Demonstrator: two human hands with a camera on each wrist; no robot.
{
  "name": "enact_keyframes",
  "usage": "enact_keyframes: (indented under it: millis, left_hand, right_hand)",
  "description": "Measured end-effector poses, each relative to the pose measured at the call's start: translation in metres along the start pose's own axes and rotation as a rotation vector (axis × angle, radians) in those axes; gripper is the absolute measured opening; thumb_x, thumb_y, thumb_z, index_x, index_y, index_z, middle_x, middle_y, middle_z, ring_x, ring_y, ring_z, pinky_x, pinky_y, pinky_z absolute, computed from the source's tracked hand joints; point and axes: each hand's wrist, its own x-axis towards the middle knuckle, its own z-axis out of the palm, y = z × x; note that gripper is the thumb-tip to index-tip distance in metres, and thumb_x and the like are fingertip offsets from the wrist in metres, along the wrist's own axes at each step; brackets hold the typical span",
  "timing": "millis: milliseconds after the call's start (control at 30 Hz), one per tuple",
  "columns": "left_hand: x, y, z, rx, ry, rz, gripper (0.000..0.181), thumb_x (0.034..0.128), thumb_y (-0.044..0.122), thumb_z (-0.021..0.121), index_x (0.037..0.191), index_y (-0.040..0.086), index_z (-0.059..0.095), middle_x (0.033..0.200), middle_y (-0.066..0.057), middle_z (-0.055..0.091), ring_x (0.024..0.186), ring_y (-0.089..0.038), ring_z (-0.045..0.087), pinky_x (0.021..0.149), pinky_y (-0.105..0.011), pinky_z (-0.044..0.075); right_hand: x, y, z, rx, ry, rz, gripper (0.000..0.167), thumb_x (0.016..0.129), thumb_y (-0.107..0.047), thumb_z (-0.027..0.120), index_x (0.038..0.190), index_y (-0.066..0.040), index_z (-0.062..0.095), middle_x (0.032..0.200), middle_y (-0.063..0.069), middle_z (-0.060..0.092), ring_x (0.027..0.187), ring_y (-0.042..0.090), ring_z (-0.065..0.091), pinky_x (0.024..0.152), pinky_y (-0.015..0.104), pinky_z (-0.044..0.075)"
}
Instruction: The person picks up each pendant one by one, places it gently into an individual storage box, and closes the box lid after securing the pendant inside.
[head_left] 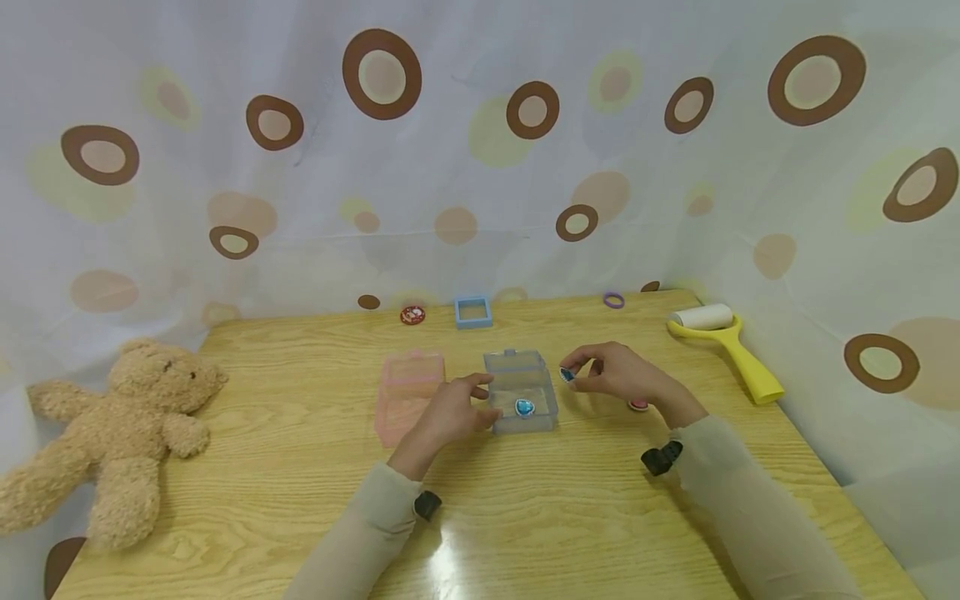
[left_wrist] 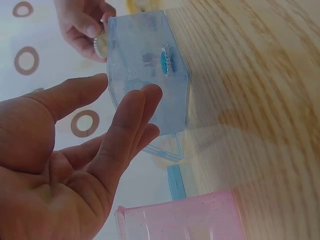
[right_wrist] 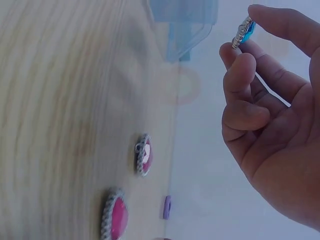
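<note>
A clear bluish plastic box (head_left: 542, 408) stands on the table with its lid raised at the back. Inside it lies a blue gem charm (head_left: 524, 407) with a silvery beaded edge. My right hand (head_left: 618, 372) pinches another blue gem charm (right_wrist: 244, 31) between thumb and fingertips, just right of the box. At the box's left side is my left hand (head_left: 453, 410), fingers spread and slightly bent, the fingertips at its wall; the left wrist view shows nothing in that palm. Two pink gem charms (right_wrist: 118, 218) rest on the table near the right hand, partly hidden in the head view.
A pink box (head_left: 390, 408) stands left of the clear one. Toward the back lie a red round piece (head_left: 412, 314), a blue square frame (head_left: 473, 323) and a purple ring (head_left: 613, 300). A yellow-handled lint roller (head_left: 742, 358) lies right, a teddy bear (head_left: 131, 433) left.
</note>
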Motion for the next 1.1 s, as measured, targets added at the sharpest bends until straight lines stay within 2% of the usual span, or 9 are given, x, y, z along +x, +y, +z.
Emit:
enact_keyframes:
  millis: [233, 367, 600, 900, 1100]
  left_hand:
    - [0.000, 0.001, -0.001, 0.000, 0.006, -0.011, 0.060, 0.0913, 0.025, 0.073, 0.145, 0.009, 0.051, 0.128, -0.016, 0.068, 0.128, -0.040, 0.055, 0.099, -0.047, 0.051]
    - [0.000, 0.002, 0.000, 0.004, 0.013, -0.015, 0.060, 0.0909, 0.026, 0.073, 0.144, 0.008, 0.052, 0.127, -0.015, 0.069, 0.129, -0.040, 0.054, 0.101, -0.047, 0.050]
    - [0.001, 0.002, 0.000, 0.016, 0.017, -0.005, 0.060, 0.0904, 0.025, 0.074, 0.144, 0.007, 0.053, 0.126, -0.016, 0.069, 0.126, -0.040, 0.057, 0.101, -0.048, 0.050]
    - [0.001, 0.001, 0.000, 0.018, 0.020, 0.003, 0.060, 0.0910, 0.026, 0.073, 0.144, 0.008, 0.052, 0.127, -0.015, 0.069, 0.124, -0.038, 0.059, 0.100, -0.047, 0.051]
    - [0.001, 0.000, 0.001, 0.018, 0.017, 0.006, 0.060, 0.0917, 0.026, 0.072, 0.144, 0.008, 0.052, 0.127, -0.016, 0.069, 0.124, -0.038, 0.059, 0.099, -0.047, 0.051]
  right_hand:
    - [0.010, -0.011, 0.005, 0.004, -0.008, -0.054, 0.034, 0.092, -0.029, 0.073, 0.123, -0.016, 0.068, 0.112, 0.004, 0.068, 0.077, 0.012, 0.062, 0.068, 0.028, 0.051]
    - [0.016, -0.018, 0.009, -0.001, -0.021, -0.078, 0.032, 0.092, -0.026, 0.072, 0.122, -0.016, 0.069, 0.115, 0.004, 0.070, 0.076, 0.013, 0.062, 0.068, 0.029, 0.052]
    - [0.026, -0.021, 0.019, -0.024, -0.066, -0.101, 0.028, 0.091, -0.021, 0.072, 0.119, -0.016, 0.070, 0.113, 0.002, 0.071, 0.063, 0.010, 0.054, 0.059, 0.028, 0.048]
    - [0.031, -0.027, 0.027, -0.082, -0.102, -0.105, 0.029, 0.091, -0.023, 0.071, 0.119, -0.016, 0.071, 0.111, 0.001, 0.072, 0.073, 0.011, 0.056, 0.064, 0.028, 0.047]
    - [0.033, -0.030, 0.031, -0.091, -0.131, -0.101, 0.030, 0.091, -0.023, 0.071, 0.121, -0.015, 0.071, 0.114, 0.001, 0.071, 0.086, 0.017, 0.062, 0.072, 0.031, 0.049]
